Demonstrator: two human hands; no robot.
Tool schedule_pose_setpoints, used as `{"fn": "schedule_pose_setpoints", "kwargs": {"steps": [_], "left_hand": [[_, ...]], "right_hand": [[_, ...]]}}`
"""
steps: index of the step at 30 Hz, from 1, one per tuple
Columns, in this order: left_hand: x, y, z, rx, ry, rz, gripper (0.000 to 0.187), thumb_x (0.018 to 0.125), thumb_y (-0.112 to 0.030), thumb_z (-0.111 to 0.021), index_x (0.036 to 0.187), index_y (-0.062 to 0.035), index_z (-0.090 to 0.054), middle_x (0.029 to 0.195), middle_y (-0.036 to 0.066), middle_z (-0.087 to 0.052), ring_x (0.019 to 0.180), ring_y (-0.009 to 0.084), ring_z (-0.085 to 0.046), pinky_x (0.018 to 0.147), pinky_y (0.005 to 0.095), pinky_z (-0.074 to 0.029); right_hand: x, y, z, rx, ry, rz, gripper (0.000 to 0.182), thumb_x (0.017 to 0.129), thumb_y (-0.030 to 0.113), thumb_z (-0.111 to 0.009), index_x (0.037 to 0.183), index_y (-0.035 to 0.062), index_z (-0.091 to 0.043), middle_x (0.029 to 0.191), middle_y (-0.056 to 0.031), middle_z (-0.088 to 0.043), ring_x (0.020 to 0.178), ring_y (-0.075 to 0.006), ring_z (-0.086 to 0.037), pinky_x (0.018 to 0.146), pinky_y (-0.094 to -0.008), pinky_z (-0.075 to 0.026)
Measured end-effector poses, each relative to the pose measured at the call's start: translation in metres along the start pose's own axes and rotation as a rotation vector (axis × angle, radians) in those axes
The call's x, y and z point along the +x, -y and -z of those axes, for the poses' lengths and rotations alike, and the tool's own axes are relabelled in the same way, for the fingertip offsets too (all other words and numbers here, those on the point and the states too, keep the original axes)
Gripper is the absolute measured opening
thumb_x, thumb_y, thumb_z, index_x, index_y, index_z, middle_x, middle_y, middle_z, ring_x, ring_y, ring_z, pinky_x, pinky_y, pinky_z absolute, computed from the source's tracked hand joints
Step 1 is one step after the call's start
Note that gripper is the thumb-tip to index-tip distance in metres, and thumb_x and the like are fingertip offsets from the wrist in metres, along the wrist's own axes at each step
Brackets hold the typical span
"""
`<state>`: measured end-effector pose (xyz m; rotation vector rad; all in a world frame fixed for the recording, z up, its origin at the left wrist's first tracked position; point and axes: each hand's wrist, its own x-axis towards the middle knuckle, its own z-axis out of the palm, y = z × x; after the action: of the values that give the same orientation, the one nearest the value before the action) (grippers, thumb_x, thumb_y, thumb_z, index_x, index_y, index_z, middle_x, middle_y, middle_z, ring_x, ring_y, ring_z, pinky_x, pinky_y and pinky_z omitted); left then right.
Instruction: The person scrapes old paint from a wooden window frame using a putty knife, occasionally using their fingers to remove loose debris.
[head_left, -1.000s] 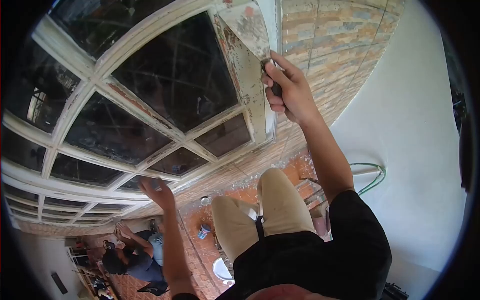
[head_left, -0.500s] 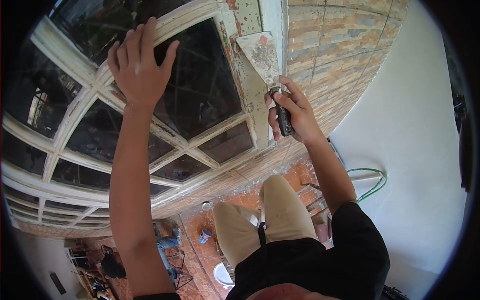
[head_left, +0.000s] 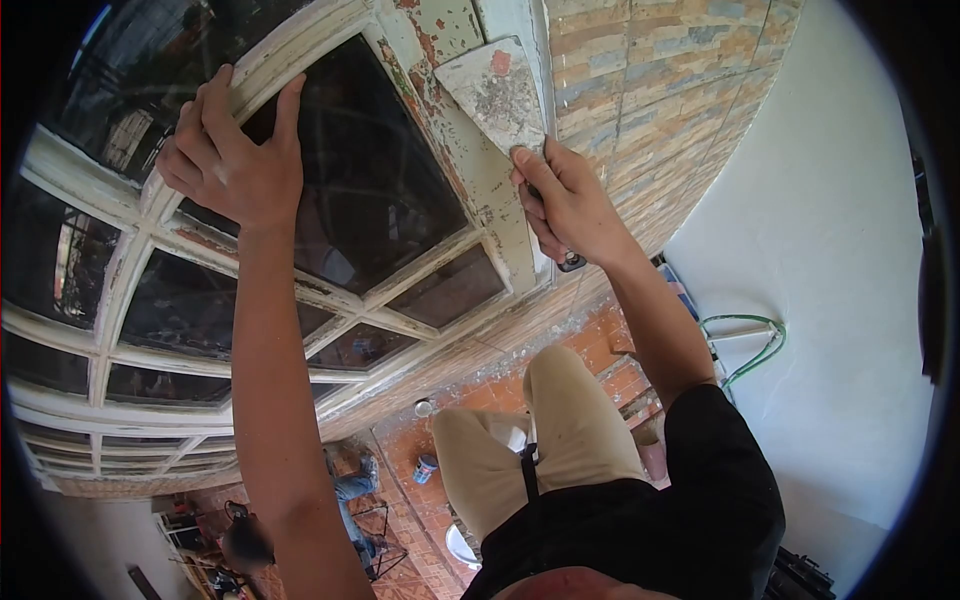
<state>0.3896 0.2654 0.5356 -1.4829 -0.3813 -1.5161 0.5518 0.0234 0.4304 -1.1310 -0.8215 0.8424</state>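
My right hand (head_left: 568, 205) is closed round the dark handle of a putty knife (head_left: 497, 95), the thumb near the base of its blade. The broad, paint-smeared blade points up and left, over the frame's right side, where old paint is flaking. My left hand (head_left: 235, 160) has its fingers curled over a bar of the white window frame (head_left: 310, 48), with the thumb on the other side of the bar. Dark glass panes (head_left: 375, 160) fill the frame beside both hands. Most of the knife's handle is hidden in my palm.
A stone-patterned tile wall (head_left: 660, 90) borders the frame on the right. Below, paint flakes litter the orange tiled floor (head_left: 400, 440), with a can (head_left: 425, 468) and a small round lid (head_left: 424, 407). A green hose (head_left: 770, 350) hangs at right. Another person's leg (head_left: 355, 485) shows lower left.
My left hand has gone from spread fingers to curled round the bar. My right hand has tightened its grip, thumb shifted up toward the blade. The view has shifted slightly.
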Motion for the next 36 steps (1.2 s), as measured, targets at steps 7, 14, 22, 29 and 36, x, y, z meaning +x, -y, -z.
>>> {"fn": "schedule_pose_setpoints", "kwargs": {"steps": [7, 14, 22, 29, 36], "left_hand": [[0.002, -0.002, 0.002, 0.008, 0.008, 0.002, 0.060, 0.075, -0.068, -0.069, 0.110, -0.0184, -0.068, 0.102, -0.001, -0.057, 0.096, 0.0211, -0.051, 0.090, 0.0419, -0.040], [0.002, -0.005, 0.007, 0.029, -0.001, 0.008, 0.058, 0.077, -0.066, -0.069, 0.110, -0.0187, -0.067, 0.102, 0.001, -0.058, 0.098, 0.0212, -0.054, 0.090, 0.0429, -0.041], [0.003, -0.007, 0.007, 0.037, 0.009, -0.002, 0.057, 0.077, -0.065, -0.070, 0.112, -0.0195, -0.066, 0.103, 0.000, -0.059, 0.099, 0.0206, -0.055, 0.091, 0.0435, -0.041], [0.003, -0.006, 0.007, 0.049, 0.026, -0.004, 0.057, 0.078, -0.065, -0.069, 0.113, -0.0194, -0.065, 0.103, 0.000, -0.059, 0.100, 0.0201, -0.054, 0.091, 0.0427, -0.041], [0.002, -0.008, 0.005, 0.050, 0.015, -0.001, 0.058, 0.078, -0.065, -0.069, 0.113, -0.0194, -0.066, 0.103, 0.000, -0.059, 0.100, 0.0203, -0.054, 0.092, 0.0422, -0.041]], "right_hand": [[0.008, 0.008, -0.007, -0.062, 0.041, 0.065, 0.032, 0.103, 0.030, -0.044, 0.089, 0.0007, -0.044, 0.054, -0.0011, -0.041, 0.033, -0.0102, -0.041, 0.030, -0.0272, -0.037], [-0.001, -0.001, -0.023, 0.008, -0.060, 0.023, 0.033, 0.102, 0.031, -0.047, 0.089, 0.0010, -0.045, 0.055, 0.0006, -0.038, 0.030, -0.0088, -0.035, 0.029, -0.0256, -0.036], [-0.006, 0.002, -0.021, 0.040, -0.059, -0.003, 0.033, 0.102, 0.031, -0.048, 0.089, 0.0011, -0.045, 0.057, 0.0005, -0.037, 0.030, -0.0092, -0.035, 0.028, -0.0257, -0.031], [-0.006, -0.007, -0.016, 0.098, -0.026, -0.002, 0.033, 0.101, 0.031, -0.051, 0.086, 0.0024, -0.044, 0.056, -0.0001, -0.041, 0.033, -0.0091, -0.038, 0.030, -0.0266, -0.033], [0.010, 0.010, -0.027, 0.061, -0.019, 0.062, 0.036, 0.100, 0.034, -0.054, 0.084, 0.0039, -0.044, 0.051, 0.0019, -0.036, 0.029, -0.0085, -0.034, 0.027, -0.0259, -0.031]]}}
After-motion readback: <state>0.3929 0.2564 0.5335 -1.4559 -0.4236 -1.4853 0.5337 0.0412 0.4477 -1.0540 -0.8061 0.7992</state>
